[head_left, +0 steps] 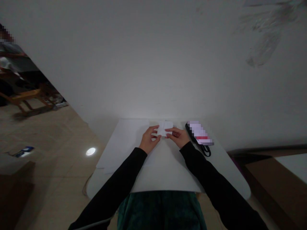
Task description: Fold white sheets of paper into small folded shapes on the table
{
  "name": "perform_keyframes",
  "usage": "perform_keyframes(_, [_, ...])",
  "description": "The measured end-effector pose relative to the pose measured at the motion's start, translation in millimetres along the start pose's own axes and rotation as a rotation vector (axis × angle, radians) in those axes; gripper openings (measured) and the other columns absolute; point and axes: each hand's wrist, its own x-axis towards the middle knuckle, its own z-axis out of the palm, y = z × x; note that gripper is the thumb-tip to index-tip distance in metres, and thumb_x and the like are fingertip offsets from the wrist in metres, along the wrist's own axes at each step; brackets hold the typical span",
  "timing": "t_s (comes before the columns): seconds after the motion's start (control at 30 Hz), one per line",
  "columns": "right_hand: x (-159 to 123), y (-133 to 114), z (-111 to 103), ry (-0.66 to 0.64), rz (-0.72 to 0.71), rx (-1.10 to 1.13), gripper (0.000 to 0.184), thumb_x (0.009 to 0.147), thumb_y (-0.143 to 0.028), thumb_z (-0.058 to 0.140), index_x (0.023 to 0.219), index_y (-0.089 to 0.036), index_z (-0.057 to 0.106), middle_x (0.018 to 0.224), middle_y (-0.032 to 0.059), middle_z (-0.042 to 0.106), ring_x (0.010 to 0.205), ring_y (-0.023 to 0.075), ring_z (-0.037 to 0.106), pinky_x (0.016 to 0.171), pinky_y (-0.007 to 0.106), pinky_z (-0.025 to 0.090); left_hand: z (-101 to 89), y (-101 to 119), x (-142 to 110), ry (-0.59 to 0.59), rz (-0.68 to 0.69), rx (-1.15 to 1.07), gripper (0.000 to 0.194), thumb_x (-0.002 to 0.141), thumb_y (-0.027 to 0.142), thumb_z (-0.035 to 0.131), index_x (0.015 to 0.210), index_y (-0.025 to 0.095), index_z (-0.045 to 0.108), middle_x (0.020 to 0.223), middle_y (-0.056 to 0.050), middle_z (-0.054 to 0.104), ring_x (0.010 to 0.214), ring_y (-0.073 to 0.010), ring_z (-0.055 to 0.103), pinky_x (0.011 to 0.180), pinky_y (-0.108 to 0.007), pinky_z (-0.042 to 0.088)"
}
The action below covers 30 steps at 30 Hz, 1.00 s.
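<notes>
Between my two hands, above the far part of the white table (165, 172), is a small piece of folded white paper (162, 125). My left hand (150, 139) pinches its left side, with the thumb low and the fingers higher up. On the right side my right hand (177, 136) grips the paper, its index finger lying across the front. Some fingertips are hidden behind the paper. Larger white sheets (122, 147) lie flat on the table to the left of my left hand.
A phone with a blurred-out screen (200, 132) lies right of my right hand, beside a black strap (206, 150). The wall (153, 64) rises behind the table. Brown cardboard (275, 179) stands at right. A wooden chair (26, 95) and part of a person appear far left.
</notes>
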Motion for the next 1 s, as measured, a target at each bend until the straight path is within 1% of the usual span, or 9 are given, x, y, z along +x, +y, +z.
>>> perform_keyframes(0.23, [-2, 0, 0, -0.075, -0.02, -0.059, 0.037, 0.063, -0.034, 0.078, 0.096, -0.021, 0.069, 0.095, 0.0052, 0.07, 0.084, 0.0192, 0.068, 0.081, 0.036, 0.057, 3.6, -4, 0, 0.021, -0.026, -0.013, 0.046, 0.078, 0.031, 0.068, 0.121, 0.019, 0.055, 0.116, -0.01, 0.057, 0.089, -0.0154, 0.059, 0.071, -0.028, 0.058])
perform_keyframes(0.33, [-2, 2, -1, -0.083, 0.0, -0.087, 0.041, 0.064, -0.033, 0.078, 0.102, -0.022, 0.067, 0.101, 0.006, 0.07, 0.088, 0.0211, 0.069, 0.085, 0.039, 0.056, 2.2, -6, 0, 0.02, -0.002, 0.067, 0.047, 0.08, 0.032, 0.066, 0.123, 0.019, 0.055, 0.113, -0.009, 0.059, 0.08, -0.0129, 0.059, 0.067, -0.027, 0.057])
perform_keyframes(0.5, [-3, 1, 0, -0.059, -0.01, -0.11, 0.039, 0.062, -0.033, 0.079, 0.097, -0.022, 0.069, 0.106, 0.0072, 0.069, 0.093, 0.0234, 0.068, 0.088, 0.041, 0.055, 2.4, -5, -2, 0.026, 0.074, 0.236, 0.042, 0.085, 0.035, 0.059, 0.122, 0.016, 0.057, 0.093, -0.005, 0.06, 0.066, -0.0098, 0.055, 0.067, -0.026, 0.054])
perform_keyframes(0.63, [-5, 0, 2, -0.076, -0.006, -0.09, 0.04, 0.059, -0.033, 0.082, 0.095, -0.023, 0.07, 0.105, 0.0064, 0.069, 0.092, 0.0219, 0.068, 0.088, 0.039, 0.055, -1.6, 2, -2, 0.023, 0.1, 0.232, 0.04, 0.086, 0.032, 0.057, 0.122, 0.016, 0.058, 0.096, -0.007, 0.062, 0.07, -0.0118, 0.057, 0.07, -0.027, 0.053])
perform_keyframes(0.73, [-5, 2, 0, -0.11, 0.024, -0.029, 0.047, 0.055, -0.033, 0.084, 0.099, -0.023, 0.069, 0.105, 0.0065, 0.07, 0.091, 0.021, 0.068, 0.088, 0.039, 0.055, -10.4, 8, 0, -0.039, 0.134, 0.076, 0.038, 0.082, 0.024, 0.056, 0.12, 0.019, 0.06, 0.117, -0.011, 0.059, 0.09, -0.0162, 0.059, 0.08, -0.03, 0.051])
perform_keyframes(0.8, [-5, 4, -2, -0.137, 0.037, 0.005, 0.048, 0.054, -0.031, 0.085, 0.099, -0.021, 0.069, 0.103, 0.0072, 0.071, 0.09, 0.0198, 0.069, 0.086, 0.036, 0.055, -16.6, 9, 2, -0.073, 0.086, -0.121, 0.039, 0.079, 0.02, 0.055, 0.118, 0.02, 0.062, 0.13, -0.011, 0.054, 0.101, -0.0189, 0.058, 0.087, -0.033, 0.049])
perform_keyframes(0.87, [-5, 4, -4, -0.189, 0.06, 0.026, 0.046, 0.052, -0.029, 0.085, 0.095, -0.019, 0.07, 0.097, 0.0073, 0.072, 0.085, 0.0182, 0.07, 0.081, 0.032, 0.056, -20.9, 7, 5, -0.124, -0.066, -0.364, 0.04, 0.077, 0.02, 0.055, 0.116, 0.019, 0.063, 0.125, -0.011, 0.057, 0.098, -0.0194, 0.06, 0.084, -0.034, 0.05])
perform_keyframes(0.93, [-5, 2, -5, -0.283, 0.1, 0.039, 0.043, 0.051, -0.028, 0.086, 0.091, -0.018, 0.071, 0.089, 0.0066, 0.073, 0.078, 0.0166, 0.07, 0.073, 0.029, 0.057, -23.1, 5, 7, -0.207, -0.241, -0.561, 0.037, 0.076, 0.023, 0.057, 0.111, 0.016, 0.066, 0.109, -0.011, 0.065, 0.09, -0.0188, 0.062, 0.079, -0.032, 0.05])
perform_keyframes(1.0, [-5, 0, -5, -0.391, 0.135, 0.046, 0.041, 0.053, -0.028, 0.085, 0.09, -0.019, 0.071, 0.083, 0.0052, 0.073, 0.072, 0.0153, 0.07, 0.068, 0.026, 0.057, -23.9, 3, 7, -0.291, -0.347, -0.64, 0.037, 0.073, 0.025, 0.063, 0.109, 0.015, 0.068, 0.098, -0.01, 0.068, 0.083, -0.0174, 0.063, 0.074, -0.029, 0.05])
